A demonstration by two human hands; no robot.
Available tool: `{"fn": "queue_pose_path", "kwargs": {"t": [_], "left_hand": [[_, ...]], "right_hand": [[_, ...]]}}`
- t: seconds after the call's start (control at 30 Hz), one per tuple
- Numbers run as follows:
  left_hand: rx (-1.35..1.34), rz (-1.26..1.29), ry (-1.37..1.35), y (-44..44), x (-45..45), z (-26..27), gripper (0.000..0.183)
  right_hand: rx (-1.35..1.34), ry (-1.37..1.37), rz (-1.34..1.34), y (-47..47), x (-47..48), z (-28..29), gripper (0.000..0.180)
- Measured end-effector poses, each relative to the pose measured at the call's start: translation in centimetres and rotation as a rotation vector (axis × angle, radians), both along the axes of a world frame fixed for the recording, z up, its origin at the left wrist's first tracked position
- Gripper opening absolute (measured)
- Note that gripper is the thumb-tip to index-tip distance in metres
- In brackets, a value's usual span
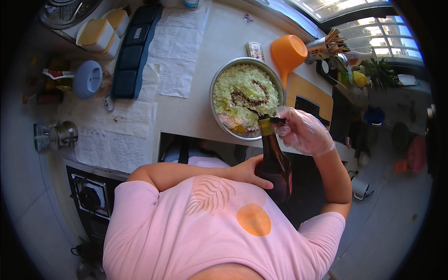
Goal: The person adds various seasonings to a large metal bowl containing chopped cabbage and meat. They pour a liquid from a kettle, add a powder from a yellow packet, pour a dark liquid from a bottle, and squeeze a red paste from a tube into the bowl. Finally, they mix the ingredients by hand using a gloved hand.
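My left hand (250, 172) is wrapped around the body of a dark glass bottle (274, 157), which is tilted towards a metal bowl (212, 101). At the bottle's neck, my right hand (302, 131), in a clear plastic glove, grips the black flip cap (278, 120). A thin dark stream of liquid (250, 110) runs from the mouth into the bowl. Finely chopped pale green vegetable (241, 77) fills most of the bowl, with a curved dark brown streak (262, 92) on top. Pink minced meat (229, 120) and something orange-yellow show at the near edge.
Beyond the bowl are a small yellow box (255, 51) and an orange plastic ladle (288, 52). A wooden board (315, 92) with a black-bladed cleaver (308, 106) lies to the right. Paper sheets (178, 52) and a dark compartment tray (131, 56) are left, near a gas hob (90, 196).
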State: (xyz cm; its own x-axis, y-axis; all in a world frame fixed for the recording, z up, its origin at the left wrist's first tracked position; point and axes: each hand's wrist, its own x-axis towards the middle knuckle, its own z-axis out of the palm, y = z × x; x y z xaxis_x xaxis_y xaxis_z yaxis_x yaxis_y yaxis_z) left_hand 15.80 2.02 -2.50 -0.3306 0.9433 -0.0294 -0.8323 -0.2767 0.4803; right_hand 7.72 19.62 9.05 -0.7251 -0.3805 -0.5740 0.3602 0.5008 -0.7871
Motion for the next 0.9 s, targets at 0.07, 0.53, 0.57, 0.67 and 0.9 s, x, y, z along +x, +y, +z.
{"fn": "queue_pose_path", "kwargs": {"t": [0.07, 0.53, 0.57, 0.67, 0.9], "left_hand": [[0.015, -0.017, 0.000, 0.7, 0.7, -0.2, 0.075], [0.081, -0.167, 0.050, 4.1, 0.6, 1.0, 0.079], [0.081, -0.148, 0.048, 4.0, 0.8, 1.0, 0.078], [0.061, -0.107, 0.013, 3.4, 1.7, 0.7, 0.079], [0.011, 0.037, -0.022, 1.5, 1.6, 0.3, 0.079]], "right_hand": [[-0.099, -0.047, -0.132, 0.4, 0.8, -0.2, 0.006], [-0.298, -0.452, -0.667, 2.7, 3.4, 3.4, 0.016], [-0.394, -0.551, -0.714, 2.9, 3.1, 3.0, 0.017], [-0.414, -0.606, -0.835, 1.4, 2.6, 2.3, 0.020], [-0.153, -0.177, -0.343, -0.6, 0.5, 0.4, 0.006]]}}
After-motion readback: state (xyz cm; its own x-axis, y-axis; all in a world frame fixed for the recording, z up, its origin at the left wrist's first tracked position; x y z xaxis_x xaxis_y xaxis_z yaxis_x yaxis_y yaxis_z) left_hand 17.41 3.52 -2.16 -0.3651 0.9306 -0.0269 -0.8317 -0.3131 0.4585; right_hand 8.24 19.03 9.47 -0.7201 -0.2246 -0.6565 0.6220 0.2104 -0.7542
